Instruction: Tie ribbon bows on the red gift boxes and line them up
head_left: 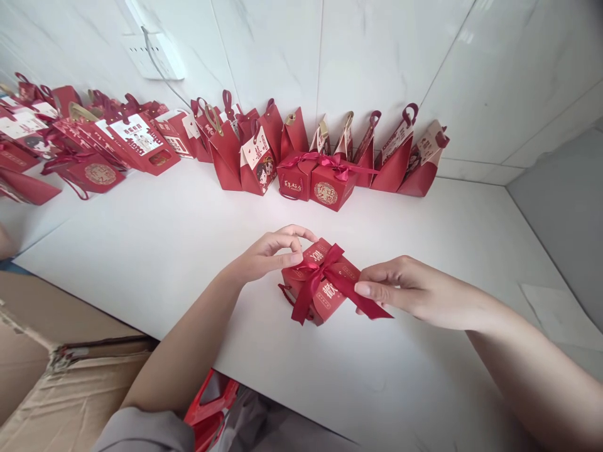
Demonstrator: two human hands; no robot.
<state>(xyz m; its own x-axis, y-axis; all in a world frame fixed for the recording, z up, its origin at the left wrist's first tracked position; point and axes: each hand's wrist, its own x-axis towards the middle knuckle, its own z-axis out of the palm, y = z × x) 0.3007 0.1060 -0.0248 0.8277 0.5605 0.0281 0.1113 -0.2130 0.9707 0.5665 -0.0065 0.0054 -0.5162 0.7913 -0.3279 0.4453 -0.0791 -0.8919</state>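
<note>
On the white table, the red box lay between your hands, its top closed and a bow across it. By my judgement the folding and tying looked done. What seemed left was the ribbon's shape: one tail ran towards 7 o'clock, and the other tail, towards 4 o'clock, was in your fingers. Whether the knot was tight, I could not tell.

Counted by size, you had one table and one carton at 8 o'clock. A heap of red packages at 10 o'clock overlapped too much to count. At least nine upright bags stood from 11 to 1 o'clock, with two ribboned boxes before them at 12.

Nearest were one box and your two hands. At 9 o'clock your left hand had thumb and forefinger close together beside the bow; whether they gripped it was unclear. At 3 o'clock your right hand had thumb and forefinger pinched on that second tail.
</note>
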